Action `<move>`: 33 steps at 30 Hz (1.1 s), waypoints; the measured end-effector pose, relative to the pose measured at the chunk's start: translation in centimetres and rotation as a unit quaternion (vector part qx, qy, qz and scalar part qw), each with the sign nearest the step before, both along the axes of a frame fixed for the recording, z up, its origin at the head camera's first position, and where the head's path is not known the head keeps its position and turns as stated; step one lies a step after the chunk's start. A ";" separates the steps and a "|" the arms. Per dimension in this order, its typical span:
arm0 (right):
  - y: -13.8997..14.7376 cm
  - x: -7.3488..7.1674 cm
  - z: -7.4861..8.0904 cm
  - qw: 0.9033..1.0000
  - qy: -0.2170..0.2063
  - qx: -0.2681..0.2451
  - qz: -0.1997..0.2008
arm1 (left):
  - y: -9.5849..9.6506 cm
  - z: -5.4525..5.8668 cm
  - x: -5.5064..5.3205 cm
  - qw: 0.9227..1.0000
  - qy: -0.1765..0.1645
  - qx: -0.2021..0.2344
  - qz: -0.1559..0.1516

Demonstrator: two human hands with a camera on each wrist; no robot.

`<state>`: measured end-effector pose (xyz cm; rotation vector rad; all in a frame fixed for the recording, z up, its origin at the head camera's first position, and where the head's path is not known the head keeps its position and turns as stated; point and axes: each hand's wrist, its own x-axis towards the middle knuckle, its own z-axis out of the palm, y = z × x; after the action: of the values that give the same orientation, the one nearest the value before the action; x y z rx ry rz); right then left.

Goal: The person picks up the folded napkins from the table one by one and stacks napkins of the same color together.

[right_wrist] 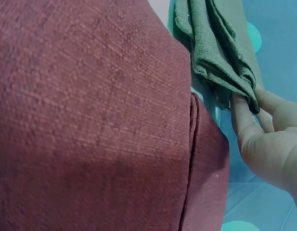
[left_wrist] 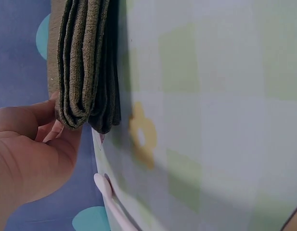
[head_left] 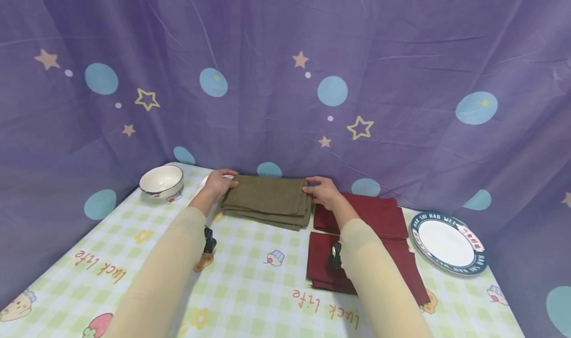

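A folded olive-brown cloth (head_left: 267, 194) lies on top of another folded olive cloth (head_left: 272, 220) near the table's back edge. At its left end, my left hand (head_left: 218, 183) pinches the upper cloth between thumb and fingers. My right hand (head_left: 324, 192) pinches the same cloth at its right end. Seen from the left wrist, the layered folds (left_wrist: 78, 62) hang beside the thumb. In the right wrist view, fingers (right_wrist: 244, 120) reach under the cloth's corner (right_wrist: 230, 72). Folded dark red cloths (head_left: 370, 214) lie beneath and beside my right forearm.
A white bowl (head_left: 161, 181) stands at the back left. On the right lies a white plate (head_left: 448, 243) with a dark green lettered rim. A slender white object (left_wrist: 107, 187) lies near my left hand. Purple curtain (head_left: 276, 80) hangs right behind the checked tablecloth (head_left: 250, 278).
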<state>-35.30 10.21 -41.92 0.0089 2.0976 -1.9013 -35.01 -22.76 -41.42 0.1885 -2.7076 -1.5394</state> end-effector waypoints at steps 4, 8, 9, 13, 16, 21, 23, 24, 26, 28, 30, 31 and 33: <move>-0.2 -0.1 0.1 1.000 0.003 0.003 -0.022 | 0.1 0.2 -0.2 1.000 -0.005 0.008 0.005; -0.3 0.0 -0.2 0.999 -0.002 0.014 -0.035 | 0.1 -0.1 0.0 1.000 -0.009 -0.003 0.006; -0.3 0.1 -0.3 0.999 -0.005 0.016 -0.034 | 0.0 -0.2 0.0 1.000 -0.009 -0.006 0.004; -0.1 0.2 -0.4 0.999 -0.014 0.016 -0.029 | -0.3 -0.7 0.1 1.000 -0.011 -0.013 -0.006; 0.0 0.3 -0.3 0.999 -0.018 0.015 -0.026 | -0.6 -0.9 0.3 1.000 -0.012 -0.009 -0.015; 0.1 0.5 -0.2 1.000 -0.017 0.010 -0.018 | -0.9 -0.9 0.5 1.000 -0.014 0.018 -0.015; 0.2 0.6 -0.1 1.000 -0.012 0.003 -0.015 | -1.2 -1.0 0.4 0.999 -0.009 0.040 -0.017; 0.3 0.6 -0.1 1.000 -0.011 -0.002 -0.014 | -1.4 -1.1 0.3 0.998 -0.006 0.055 -0.019; 0.6 0.7 0.0 1.000 -0.012 -0.013 -0.016 | -1.9 -1.3 0.2 0.995 0.005 0.099 -0.031; 1.1 0.8 0.0 0.999 -0.015 -0.028 -0.018 | -2.2 -1.3 0.3 0.991 0.002 0.130 -0.035; 1.7 0.8 0.1 0.999 -0.021 -0.040 -0.022 | -2.2 -1.0 0.6 0.988 -0.003 0.148 -0.035; 2.0 0.8 0.2 0.999 -0.022 -0.044 -0.022 | -2.2 -0.8 0.7 0.988 -0.004 0.150 -0.035; 2.8 0.8 0.3 0.998 -0.023 -0.056 -0.022 | -2.0 0.0 1.2 0.989 -0.011 0.145 -0.029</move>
<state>-34.51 13.02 -41.67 0.0733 1.9745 -2.0209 -33.79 -24.79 -41.45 0.1315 -2.5126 -1.9543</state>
